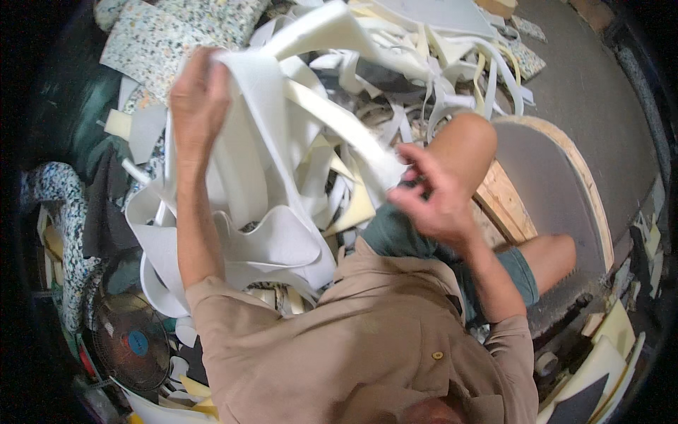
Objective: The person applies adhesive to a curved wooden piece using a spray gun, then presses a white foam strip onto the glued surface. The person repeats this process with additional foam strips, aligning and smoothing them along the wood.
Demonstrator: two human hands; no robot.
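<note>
My left hand is raised at the upper left, its fingers closed on the edge of a long white foam strip. From there the strip hangs down in wide loops toward my lap. My right hand is over my thigh, slightly blurred, with its fingers parted and curved. Just beside those fingertips is the end of a narrower cream-white foam strip, with no grip on it that I can see. More white foam loops are heaped below my left hand, against my left side.
Speckled foam sheets lie at the upper left. Foam offcuts pile up ahead of me. To my right stands a grey curved board with a wooden edge. A fan sits at the lower left, and pale foam pieces at the lower right.
</note>
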